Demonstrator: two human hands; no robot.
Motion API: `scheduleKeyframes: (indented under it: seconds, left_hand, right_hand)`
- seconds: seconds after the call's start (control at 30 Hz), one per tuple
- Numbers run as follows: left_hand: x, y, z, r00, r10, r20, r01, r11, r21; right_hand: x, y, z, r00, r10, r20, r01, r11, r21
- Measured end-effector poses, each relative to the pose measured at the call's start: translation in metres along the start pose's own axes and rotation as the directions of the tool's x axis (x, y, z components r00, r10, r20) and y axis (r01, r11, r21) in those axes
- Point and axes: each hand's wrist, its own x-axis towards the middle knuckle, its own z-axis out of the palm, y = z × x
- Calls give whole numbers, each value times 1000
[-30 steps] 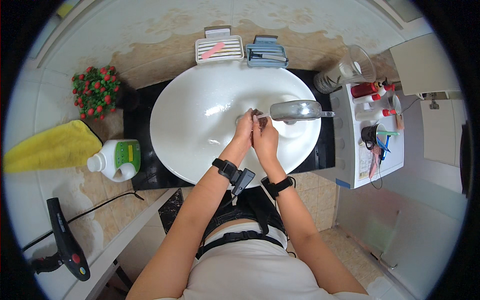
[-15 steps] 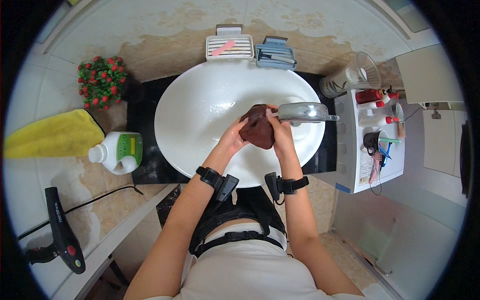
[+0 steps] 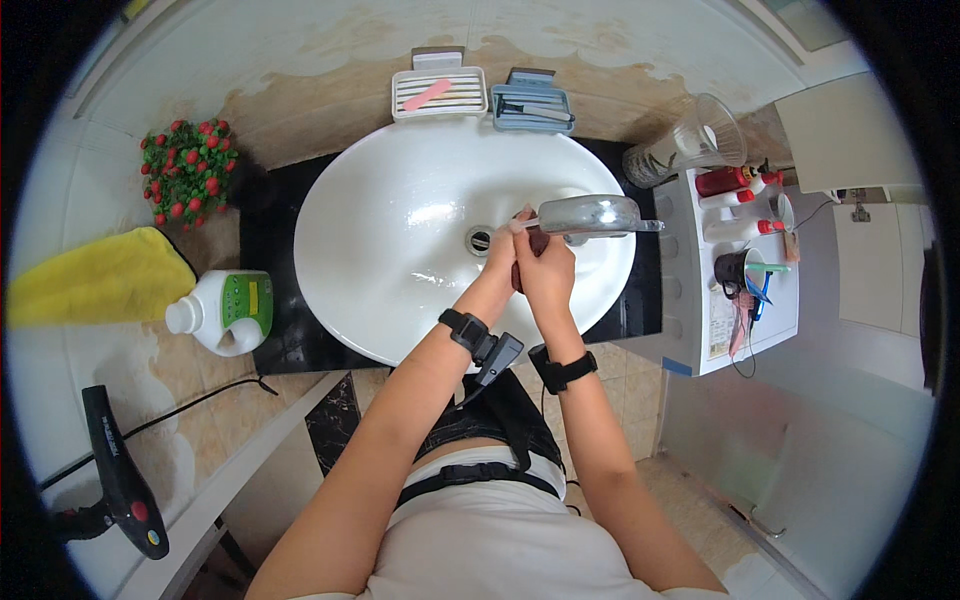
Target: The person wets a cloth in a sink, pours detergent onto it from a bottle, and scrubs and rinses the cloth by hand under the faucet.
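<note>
Over the white sink (image 3: 370, 240), a soft, dark reddish-brown thing (image 3: 538, 241), which looks like wet cloth or leather, is bunched between my hands. My left hand (image 3: 502, 252) wraps it from the left, and my right hand (image 3: 551, 265) closes on it from the right, so most of it is hidden. Both hands are close together at the spout of the chrome faucet (image 3: 590, 213). A thin stream of water runs from it onto them. The drain (image 3: 480, 240) shows just left of my hands.
A white soap dish (image 3: 440, 95) and a blue-grey one (image 3: 533, 108) sit behind the sink. At left are a white jug (image 3: 232, 310), a yellow towel (image 3: 105, 275), a potted plant (image 3: 190, 172) and a hair dryer (image 3: 125, 475). A clear container (image 3: 690, 145) and several bottles stand at right.
My hands have come together and squeezed the brown thing into a smaller bundle under the spout. The drain, hidden before, now shows. The whole view has shifted slightly.
</note>
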Motion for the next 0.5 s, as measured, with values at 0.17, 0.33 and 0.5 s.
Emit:
scheduleKeyframes:
  seconds: [0.17, 0.33, 0.5]
  left_hand:
    - [-13, 6, 1, 982, 120, -146, -77, 959, 273]
    - [-29, 17, -12, 953, 239, -187, -149, 905, 399]
    - [-65, 59, -24, 959, 271, -79, -163, 760, 629]
  right_hand:
    - [22, 29, 14, 998, -12, -62, -6, 958, -286]
    - [36, 47, 25, 953, -253, -165, 252, 967, -25]
    - [45, 60, 6, 953, 140, 270, -290, 682, 671]
